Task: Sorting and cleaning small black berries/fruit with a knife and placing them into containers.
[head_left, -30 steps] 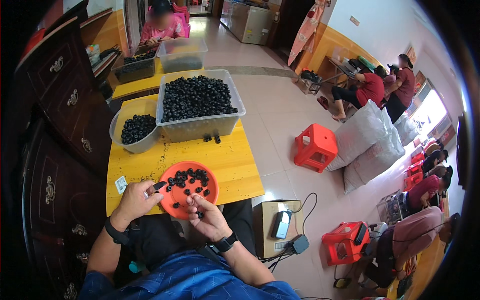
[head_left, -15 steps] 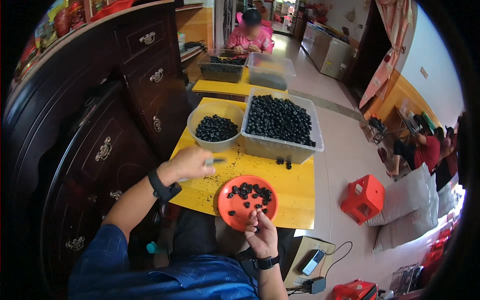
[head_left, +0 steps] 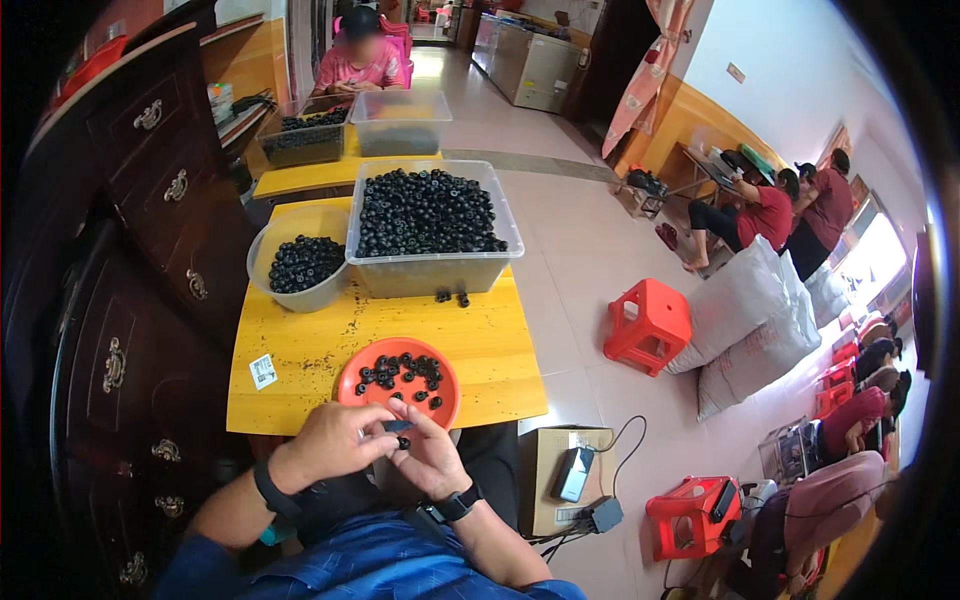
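Observation:
Close together at the near edge of the yellow table [head_left: 500, 370], my two hands meet just in front of the orange plate [head_left: 347, 384]. My left hand [head_left: 335, 442] is closed on a small bluish-grey tool [head_left: 398, 425]; its kind is not clear. In my right hand [head_left: 432, 462], pinched between the fingers, is a small black ring-shaped part [head_left: 403, 442]. The tool sits right beside that part, partly covered by fingers. More black ring-shaped parts [head_left: 408, 376] lie loose on the plate.
Behind the plate stand a round translucent bowl [head_left: 262, 272] and a large clear bin [head_left: 440, 262], both holding black parts. Dark crumbs litter the table near a white label [head_left: 262, 372]. Another person [head_left: 360, 62] sits at a farther table. Red stools [head_left: 648, 325] stand right.
My left hand has come down from above the table to meet my right hand, bringing the tool to the black part. The view has turned rightward.

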Demonstrator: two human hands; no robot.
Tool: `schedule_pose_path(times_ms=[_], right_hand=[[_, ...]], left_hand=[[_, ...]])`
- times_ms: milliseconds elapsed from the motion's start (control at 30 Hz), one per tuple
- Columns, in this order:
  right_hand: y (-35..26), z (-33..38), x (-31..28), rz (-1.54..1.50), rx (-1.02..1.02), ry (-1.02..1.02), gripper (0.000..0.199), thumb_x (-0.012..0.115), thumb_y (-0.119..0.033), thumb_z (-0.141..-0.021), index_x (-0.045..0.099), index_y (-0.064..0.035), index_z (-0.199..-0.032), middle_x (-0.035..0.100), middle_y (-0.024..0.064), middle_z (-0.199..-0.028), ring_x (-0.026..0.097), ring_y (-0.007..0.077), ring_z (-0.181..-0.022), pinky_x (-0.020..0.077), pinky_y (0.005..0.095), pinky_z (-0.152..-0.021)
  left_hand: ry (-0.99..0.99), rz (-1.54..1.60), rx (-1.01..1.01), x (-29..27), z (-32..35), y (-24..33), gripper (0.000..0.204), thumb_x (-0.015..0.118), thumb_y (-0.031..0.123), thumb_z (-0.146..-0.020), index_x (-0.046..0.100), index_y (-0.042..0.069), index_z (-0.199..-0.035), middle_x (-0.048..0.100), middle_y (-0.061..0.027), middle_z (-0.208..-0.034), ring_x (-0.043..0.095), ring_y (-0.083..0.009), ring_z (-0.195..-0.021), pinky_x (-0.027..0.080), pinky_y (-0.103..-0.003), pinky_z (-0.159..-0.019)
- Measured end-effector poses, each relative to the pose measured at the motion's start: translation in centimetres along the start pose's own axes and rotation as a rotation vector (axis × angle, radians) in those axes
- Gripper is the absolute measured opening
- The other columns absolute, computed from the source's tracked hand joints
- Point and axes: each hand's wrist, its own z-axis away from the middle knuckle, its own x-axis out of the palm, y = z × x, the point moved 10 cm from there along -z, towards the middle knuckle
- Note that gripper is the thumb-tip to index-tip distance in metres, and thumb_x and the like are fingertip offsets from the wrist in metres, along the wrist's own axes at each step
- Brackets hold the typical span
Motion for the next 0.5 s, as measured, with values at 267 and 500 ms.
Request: schedule_pose_path(times_ms=[267,500], right_hand=[[0.8,0.0,1.2,-0.075,0.017,-0.04,0.03,0.049,-0.022,-0.102,0.056,0.0013,-0.119,0.054,0.0207,-0.135,0.047,0.033,-0.131,0.0357,0.0454,-0.113],[0.4,0.3,1.9,-0.04,-0.006,-0.087,0.035,0.046,-0.026,-0.103,0.052,0.0006,-0.126,0.052,0.0187,-0.138,0.051,0.0305,-0.126,0.0411,0.0428,-0.108]], left_hand=[[0.029,-0.217,0.044,3.5,0.9,0.3,0.021,0.076,0.02,-0.077,0.068,0.009,-0.092,0.065,-0.0084,-0.069,0.065,-0.0291,-0.063,0.051,-0.04,-0.057],[0.171,-0.107,0.08,2.1,1.1,0.8,0.019,0.075,0.018,-0.079,0.065,0.007,-0.092,0.065,-0.0079,-0.07,0.065,-0.0273,-0.062,0.051,-0.038,-0.056]])
